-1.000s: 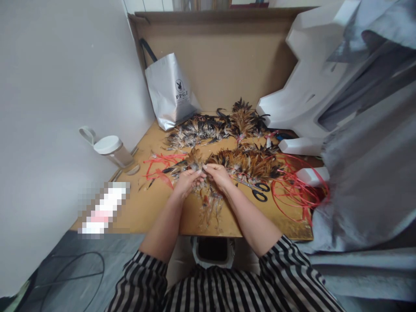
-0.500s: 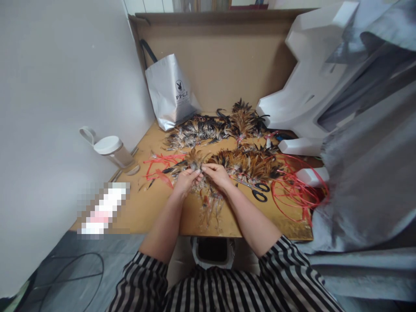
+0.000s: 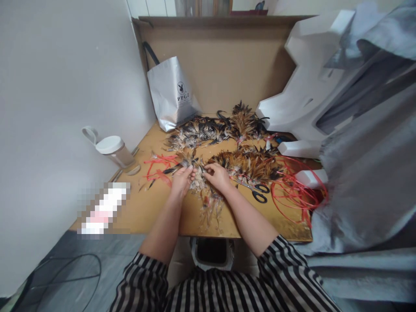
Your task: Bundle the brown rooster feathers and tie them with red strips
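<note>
My left hand [image 3: 181, 180] and my right hand [image 3: 217, 177] meet over a loose heap of brown and black feathers [image 3: 208, 200] near the middle of the wooden table [image 3: 152, 208]. Both hands are closed in a pinch on a small tuft of feathers [image 3: 196, 170] between them. A long band of bundled feathers [image 3: 250, 162] stretches away to the right of my right hand. A second band of feathers [image 3: 214, 128] lies farther back.
Black-handled scissors [image 3: 258, 193] lie just right of my right hand. Red cord [image 3: 292, 190] coils at the right, with more red cord [image 3: 157, 167] at the left. A silver bag [image 3: 172, 93], a white-lidded bottle [image 3: 112, 149], white foam [image 3: 305, 91] and grey cloth [image 3: 367, 173] ring the table.
Both hands have stayed together on the feathers, shifting slightly, with the left fingers now stretched more upward. The view has tilted down a little.
</note>
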Demonstrator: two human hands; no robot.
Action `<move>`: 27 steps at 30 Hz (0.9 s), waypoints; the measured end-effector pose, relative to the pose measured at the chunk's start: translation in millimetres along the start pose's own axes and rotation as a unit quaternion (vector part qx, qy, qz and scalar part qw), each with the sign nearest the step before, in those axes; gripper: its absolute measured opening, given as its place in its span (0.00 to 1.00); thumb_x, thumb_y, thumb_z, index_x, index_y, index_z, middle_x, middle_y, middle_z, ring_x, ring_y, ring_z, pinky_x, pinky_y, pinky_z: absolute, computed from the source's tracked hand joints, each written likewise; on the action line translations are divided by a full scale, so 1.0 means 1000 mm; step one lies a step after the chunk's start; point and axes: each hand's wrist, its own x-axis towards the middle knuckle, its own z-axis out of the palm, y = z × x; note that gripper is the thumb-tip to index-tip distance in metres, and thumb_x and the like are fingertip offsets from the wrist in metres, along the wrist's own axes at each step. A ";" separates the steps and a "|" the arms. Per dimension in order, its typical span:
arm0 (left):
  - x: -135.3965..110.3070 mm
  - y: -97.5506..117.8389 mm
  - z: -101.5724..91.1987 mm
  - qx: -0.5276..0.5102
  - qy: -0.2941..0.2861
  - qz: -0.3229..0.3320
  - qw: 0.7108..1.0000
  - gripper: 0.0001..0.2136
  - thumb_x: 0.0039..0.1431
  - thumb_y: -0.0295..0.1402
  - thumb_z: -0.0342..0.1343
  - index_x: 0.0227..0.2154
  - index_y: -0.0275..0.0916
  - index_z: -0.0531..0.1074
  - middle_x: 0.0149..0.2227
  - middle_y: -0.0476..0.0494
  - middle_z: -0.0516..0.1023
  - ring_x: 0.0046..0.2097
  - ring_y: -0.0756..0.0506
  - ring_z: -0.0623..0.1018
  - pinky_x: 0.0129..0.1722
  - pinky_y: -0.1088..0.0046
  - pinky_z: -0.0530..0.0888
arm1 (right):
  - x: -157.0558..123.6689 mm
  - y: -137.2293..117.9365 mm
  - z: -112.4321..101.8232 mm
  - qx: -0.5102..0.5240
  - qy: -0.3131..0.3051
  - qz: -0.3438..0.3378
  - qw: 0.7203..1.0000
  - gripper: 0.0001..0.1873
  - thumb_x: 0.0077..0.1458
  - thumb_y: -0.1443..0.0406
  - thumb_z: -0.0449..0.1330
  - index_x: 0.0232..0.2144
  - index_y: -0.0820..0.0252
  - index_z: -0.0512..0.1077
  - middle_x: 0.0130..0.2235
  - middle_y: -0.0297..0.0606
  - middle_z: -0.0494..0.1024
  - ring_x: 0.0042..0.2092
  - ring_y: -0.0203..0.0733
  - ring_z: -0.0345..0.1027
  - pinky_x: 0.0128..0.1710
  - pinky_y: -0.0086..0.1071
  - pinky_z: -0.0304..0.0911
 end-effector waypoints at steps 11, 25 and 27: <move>0.000 -0.005 -0.001 0.031 -0.023 -0.027 0.999 0.11 0.40 0.33 0.63 0.24 0.31 0.71 0.24 0.45 0.73 0.22 0.57 0.69 0.20 0.84 0.64 | 0.014 -0.002 -0.006 0.420 0.091 0.222 0.875 0.10 0.42 0.60 0.60 0.27 0.61 0.71 0.25 0.34 0.74 0.23 0.32 0.62 0.23 0.26 0.59; 0.000 -0.008 -0.002 0.061 -0.049 -0.028 0.997 0.09 0.41 0.32 0.61 0.24 0.31 0.72 0.22 0.46 0.73 0.22 0.55 0.70 0.20 0.82 0.64 | 0.002 -0.024 0.003 0.405 -0.045 0.218 0.887 0.12 0.37 0.59 0.63 0.22 0.63 0.71 0.18 0.29 0.68 0.18 0.27 0.54 0.18 0.23 0.50; 0.000 -0.008 -0.002 0.058 -0.048 -0.019 0.997 0.09 0.41 0.33 0.61 0.24 0.31 0.72 0.22 0.46 0.73 0.22 0.55 0.70 0.20 0.83 0.64 | 0.002 -0.025 0.002 0.376 -0.043 0.186 0.907 0.12 0.37 0.59 0.63 0.21 0.64 0.70 0.17 0.28 0.66 0.19 0.26 0.53 0.19 0.23 0.49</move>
